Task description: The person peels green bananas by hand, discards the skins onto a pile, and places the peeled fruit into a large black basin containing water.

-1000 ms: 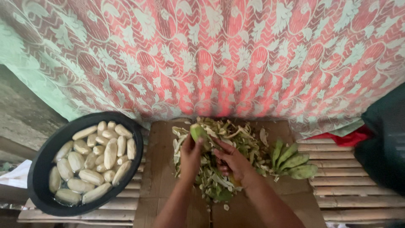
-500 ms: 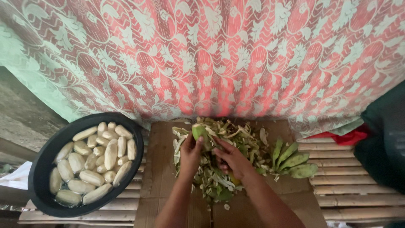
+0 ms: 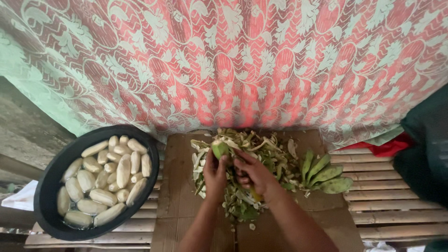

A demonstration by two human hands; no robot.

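- Centrally, the left hand (image 3: 215, 173) is closed around a green banana (image 3: 220, 149), its tip sticking up above the fingers.
- Just beside it, the right hand (image 3: 254, 175) is curled shut, touching the banana; what it holds cannot be told.
- Both hands work over a heap of green peelings (image 3: 261, 154) on a brown board (image 3: 177, 186).
- Right of the heap lie unpeeled green bananas (image 3: 324, 173).
- Well to the left, a black basin (image 3: 51, 186) holds pale peeled bananas (image 3: 123, 170).
- Behind hangs a red patterned cloth (image 3: 242, 60).

Matt cardboard sheet (image 3: 179, 186) on rough wooden slats (image 3: 387, 205); patterned cloth curtain (image 3: 242, 65); glossy black basin (image 3: 51, 186).
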